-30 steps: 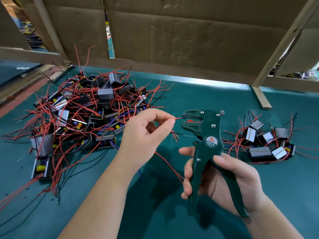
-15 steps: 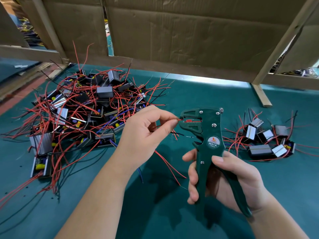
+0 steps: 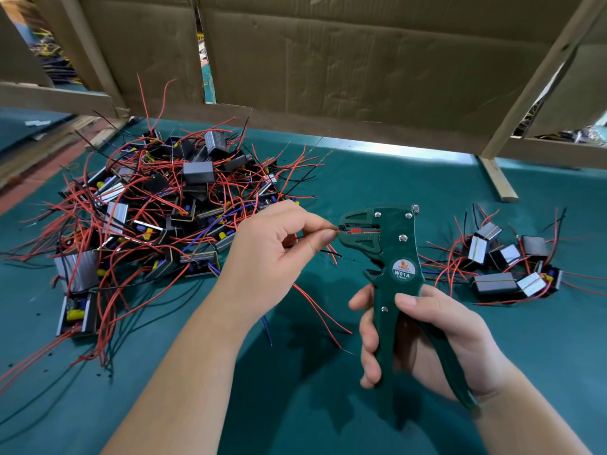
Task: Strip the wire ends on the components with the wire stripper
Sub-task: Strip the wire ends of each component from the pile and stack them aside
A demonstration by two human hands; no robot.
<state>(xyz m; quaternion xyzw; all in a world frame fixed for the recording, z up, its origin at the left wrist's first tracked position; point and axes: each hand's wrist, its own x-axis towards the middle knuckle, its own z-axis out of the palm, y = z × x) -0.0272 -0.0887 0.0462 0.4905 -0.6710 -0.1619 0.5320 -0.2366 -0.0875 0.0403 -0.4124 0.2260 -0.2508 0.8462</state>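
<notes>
Cardboard wall (image 3: 361,60) backs two component piles (image 3: 157,205) flanking both hands (image 3: 272,257).

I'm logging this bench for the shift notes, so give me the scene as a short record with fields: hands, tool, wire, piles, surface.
left hand: left hand pinches a red wire at its tip
right hand: right hand grips the wire stripper by its handles
tool: green, held upright, head pointing left
wire: end at the stripper's mouth; whether it is clamped cannot be told
piles: large pile of components on the left, small pile on the right
surface: green table mat, with a cardboard wall behind
</notes>
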